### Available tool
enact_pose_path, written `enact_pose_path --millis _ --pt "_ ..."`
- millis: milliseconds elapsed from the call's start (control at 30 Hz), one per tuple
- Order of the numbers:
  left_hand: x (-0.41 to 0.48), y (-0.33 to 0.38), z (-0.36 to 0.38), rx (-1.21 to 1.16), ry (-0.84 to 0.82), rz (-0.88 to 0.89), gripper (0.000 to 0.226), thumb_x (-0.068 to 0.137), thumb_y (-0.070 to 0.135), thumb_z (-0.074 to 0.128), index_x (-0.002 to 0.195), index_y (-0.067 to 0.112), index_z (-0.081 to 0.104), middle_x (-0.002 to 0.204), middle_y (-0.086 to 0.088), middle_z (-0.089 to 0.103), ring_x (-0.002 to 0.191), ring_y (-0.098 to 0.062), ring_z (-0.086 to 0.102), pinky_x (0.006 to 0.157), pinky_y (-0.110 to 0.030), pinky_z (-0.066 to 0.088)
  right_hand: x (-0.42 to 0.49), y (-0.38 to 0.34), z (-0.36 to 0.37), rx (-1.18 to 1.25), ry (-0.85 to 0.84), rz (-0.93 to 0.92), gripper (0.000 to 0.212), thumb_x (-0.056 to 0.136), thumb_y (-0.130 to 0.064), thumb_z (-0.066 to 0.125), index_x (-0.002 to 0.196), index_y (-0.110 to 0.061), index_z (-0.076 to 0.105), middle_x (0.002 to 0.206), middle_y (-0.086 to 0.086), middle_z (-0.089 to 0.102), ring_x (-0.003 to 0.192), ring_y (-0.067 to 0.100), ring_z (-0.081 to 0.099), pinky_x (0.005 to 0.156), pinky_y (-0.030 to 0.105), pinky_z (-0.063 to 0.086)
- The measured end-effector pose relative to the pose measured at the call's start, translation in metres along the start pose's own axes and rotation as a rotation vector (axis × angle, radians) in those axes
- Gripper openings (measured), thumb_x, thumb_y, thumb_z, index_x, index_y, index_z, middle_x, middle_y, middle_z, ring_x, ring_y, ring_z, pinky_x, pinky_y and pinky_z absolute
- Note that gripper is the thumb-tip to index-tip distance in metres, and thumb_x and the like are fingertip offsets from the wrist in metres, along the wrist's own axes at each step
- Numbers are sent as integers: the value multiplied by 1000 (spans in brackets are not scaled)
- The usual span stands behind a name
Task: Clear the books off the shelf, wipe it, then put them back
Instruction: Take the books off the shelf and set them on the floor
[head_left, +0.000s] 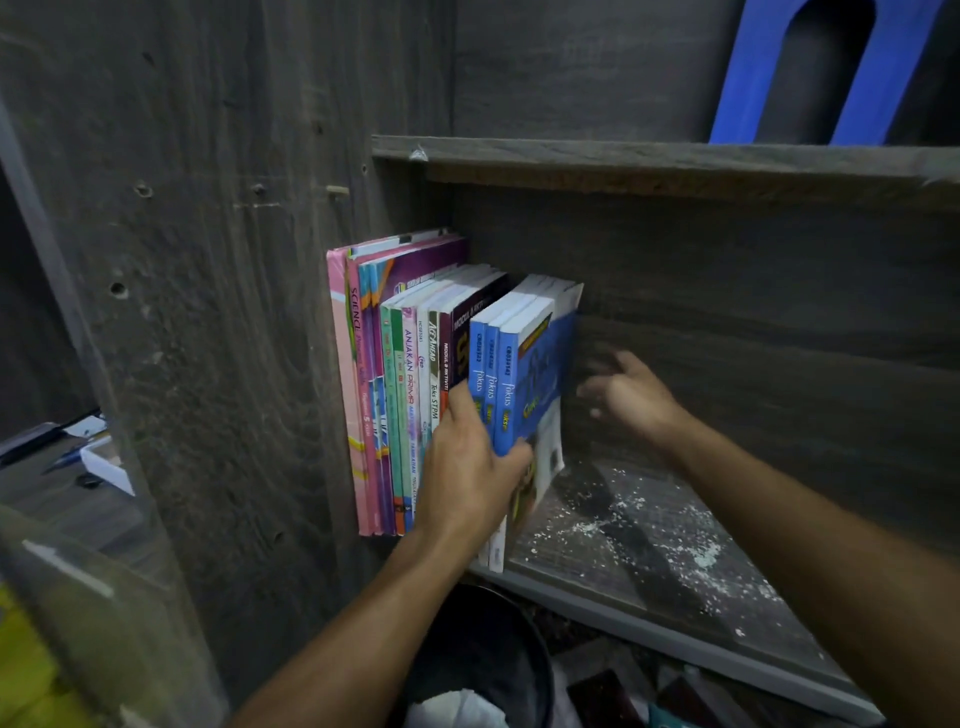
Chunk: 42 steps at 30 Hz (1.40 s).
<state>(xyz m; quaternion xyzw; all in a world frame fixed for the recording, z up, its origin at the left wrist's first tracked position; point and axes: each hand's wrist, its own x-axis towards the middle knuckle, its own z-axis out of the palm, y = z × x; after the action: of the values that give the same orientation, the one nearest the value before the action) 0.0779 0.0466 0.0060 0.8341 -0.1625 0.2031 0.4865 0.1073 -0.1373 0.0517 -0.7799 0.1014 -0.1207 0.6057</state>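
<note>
A row of books (405, 384) stands upright at the left end of a dark wooden shelf (649, 551). At its right end are three blue "Fokus" books (519, 374), tilted to the right. My left hand (467, 467) grips the lower spines of these blue books, thumb on the right side. My right hand (623, 389) hovers just right of the blue books, fingers spread and blurred, holding nothing. White dust and crumbs lie on the bare shelf board.
A blue plastic stool (810, 73) stands on the shelf above. A dark bin (483, 660) with white paper sits on the floor below the shelf. A desk with pens (67, 457) is at the far left, beyond the cabinet's side panel (208, 312).
</note>
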Motion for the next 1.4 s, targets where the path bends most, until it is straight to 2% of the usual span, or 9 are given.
enact_pose_path --millis 100,267,367,567,667,867,967,1133,1400 --pt "-6 -4 -12 -86 -60 10 52 81 21 74 121 27 41 106 13 63 84 4 63 69 -20 58 8 16 -10 -32 -9 13 81 80 4 62 151 -20 33 151 -2 44 134 21 46 110 47 42" --pt "-4 -10 -30 -187 -160 12 50 81 16 75 114 34 42 94 25 60 82 19 60 67 -8 51 11 16 -11 92 -92 29 58 81 16 49 126 -21 46 111 5 67 103 22 65 98 42 50" --pt "-4 -10 -31 -229 -185 9 54 81 14 76 115 35 40 95 29 57 83 22 58 72 -7 50 12 14 -8 173 -176 21 49 79 18 39 117 -9 56 106 11 70 106 29 65 102 48 48" --pt "-8 -17 -30 -264 -117 -2 51 77 17 80 111 40 49 101 26 64 93 15 61 80 -9 50 13 17 3 279 -309 5 33 80 10 33 98 -5 55 94 7 71 91 21 68 80 34 51" --pt "-10 -17 -28 -276 -104 15 49 79 16 79 118 30 53 105 19 67 94 15 61 78 -9 50 16 19 3 342 -296 -10 40 70 7 35 105 -2 53 102 13 70 95 25 69 80 36 53" --pt "-12 -11 -25 -367 -184 26 49 82 11 73 113 39 50 105 21 67 99 8 64 81 -16 53 11 24 -9 435 -260 -56 37 57 3 37 89 -6 55 97 11 72 97 27 68 88 43 53" --pt "-9 -10 -22 -402 -224 9 51 83 10 73 117 40 50 107 23 68 104 1 65 86 -23 55 5 27 -21 459 -224 -71 44 57 5 37 95 -4 57 97 10 73 92 27 70 82 42 56" --pt "-10 -9 -17 -451 -271 -41 56 84 10 72 129 33 47 116 19 64 107 1 63 93 -33 54 -2 41 -36 420 -202 -126 43 71 12 34 104 -7 54 109 14 68 103 31 66 99 53 48" --pt "-31 -21 -6 -437 -169 -136 51 82 27 73 125 40 50 116 17 66 107 1 62 97 -37 52 -8 67 -50 359 -355 -56 57 81 -12 71 134 -17 52 127 8 67 119 27 62 105 46 41"
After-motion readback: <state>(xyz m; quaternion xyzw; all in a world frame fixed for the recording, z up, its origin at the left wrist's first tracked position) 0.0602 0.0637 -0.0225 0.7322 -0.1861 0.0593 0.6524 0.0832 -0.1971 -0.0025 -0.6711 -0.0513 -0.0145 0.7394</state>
